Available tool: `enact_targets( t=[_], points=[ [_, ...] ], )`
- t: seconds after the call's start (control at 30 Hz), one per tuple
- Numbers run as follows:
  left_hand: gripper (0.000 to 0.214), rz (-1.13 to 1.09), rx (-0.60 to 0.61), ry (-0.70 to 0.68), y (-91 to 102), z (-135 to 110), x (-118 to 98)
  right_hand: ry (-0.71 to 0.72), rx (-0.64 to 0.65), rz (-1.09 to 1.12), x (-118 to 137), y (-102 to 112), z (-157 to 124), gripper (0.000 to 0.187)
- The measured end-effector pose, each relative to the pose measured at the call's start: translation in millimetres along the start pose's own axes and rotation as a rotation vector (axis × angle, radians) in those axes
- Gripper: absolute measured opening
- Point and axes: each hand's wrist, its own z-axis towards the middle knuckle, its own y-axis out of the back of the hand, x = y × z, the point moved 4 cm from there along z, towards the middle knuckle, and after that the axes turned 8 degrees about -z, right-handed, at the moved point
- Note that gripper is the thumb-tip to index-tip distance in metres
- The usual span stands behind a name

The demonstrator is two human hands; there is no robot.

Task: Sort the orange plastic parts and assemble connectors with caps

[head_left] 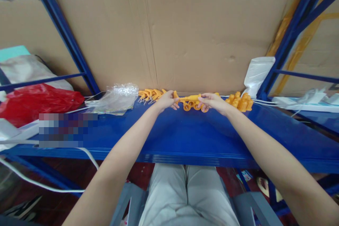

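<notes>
My left hand (pixel 168 100) has its fingers closed around the left end of an orange plastic part (pixel 190 98), where a curved orange tip sticks up. The right end of that slim part meets the fingers of my right hand (pixel 212 103), which are pinched on it. Whether it is one piece or two joined ones, I cannot tell. Just beneath it lie several round, cup-like orange pieces (pixel 194 106), partly covered by my right fingers. Left of my left hand rests a pile of curved orange pieces (pixel 151 94) with thin metallic bits. Beyond my right hand stand several chunky orange pieces (pixel 241 102).
The blue shelf top (pixel 185 137) is backed by a cardboard sheet (pixel 201 39). Clear plastic bags (pixel 116 99) and a red bag (pixel 42 100) lie to the left. A white packet (pixel 258 74) leans by the right blue post (pixel 291 35). White cables (pixel 39 187) hang at lower left.
</notes>
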Motion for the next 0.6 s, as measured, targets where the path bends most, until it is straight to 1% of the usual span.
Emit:
enact_targets(
  t=[0.07,0.13,0.2,0.3,0.47,0.6],
  points=[
    [0.018,0.043,0.009,0.038,-1.4,1.7,-5.7,-0.008,-0.011,0.0,-0.1,-0.1,-0.1,0.026],
    [0.018,0.068,-0.001,0.045,-2.7,3.1,-6.8,-0.022,-0.029,-0.008,-0.2,-0.4,-0.7,0.026],
    [0.019,0.084,-0.031,0.033,-4.0,3.4,-3.6,-0.033,-0.037,-0.021,-0.3,-1.1,-1.6,0.027],
    [0.021,0.126,-0.063,-0.001,-6.1,1.3,4.3,-0.034,-0.017,-0.041,-0.3,-3.3,-2.5,0.028],
    [0.021,0.167,-0.061,-0.039,-7.8,-4.0,11.5,-0.028,0.011,-0.053,-0.5,-5.1,-2.5,0.021],
    [0.022,0.162,-0.047,-0.049,-8.3,-6.4,10.5,-0.017,0.014,-0.054,-1.1,-4.8,-1.1,0.022]
  ],
)
